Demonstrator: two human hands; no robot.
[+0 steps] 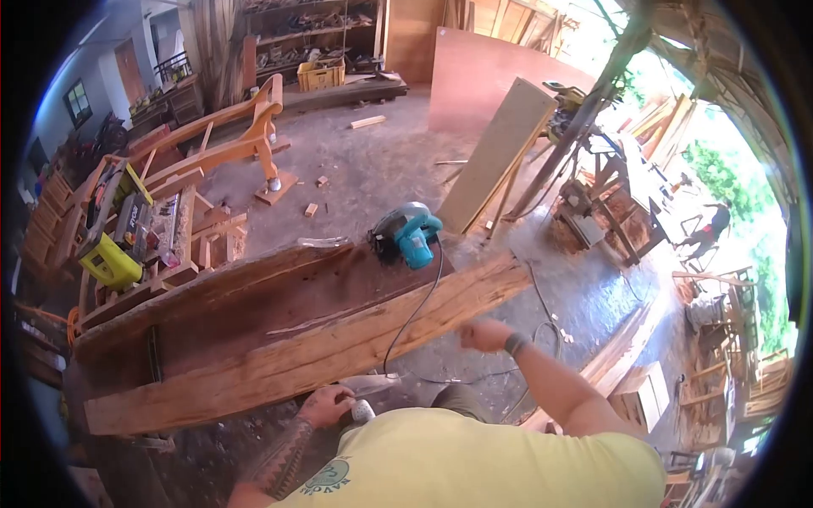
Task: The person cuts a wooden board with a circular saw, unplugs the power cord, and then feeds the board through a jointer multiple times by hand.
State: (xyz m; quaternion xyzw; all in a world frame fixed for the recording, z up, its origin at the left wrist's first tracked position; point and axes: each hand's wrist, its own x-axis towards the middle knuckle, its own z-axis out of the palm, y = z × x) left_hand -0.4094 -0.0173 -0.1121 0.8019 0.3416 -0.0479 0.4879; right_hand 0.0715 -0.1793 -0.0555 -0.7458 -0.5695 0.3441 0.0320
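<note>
The long plank (pixel 322 351) lies across the workspace, with the power saw (pixel 415 245) just beyond its right part and the cord (pixel 413 315) crossing it. The left hand (pixel 324 406) is at the plank's near edge, fingers bent, and the right hand (pixel 485 335) is curled farther right; whether either grips anything, I cannot tell. Good handling probably means steady plank, slack cord, fingers clear of the saw.
</note>
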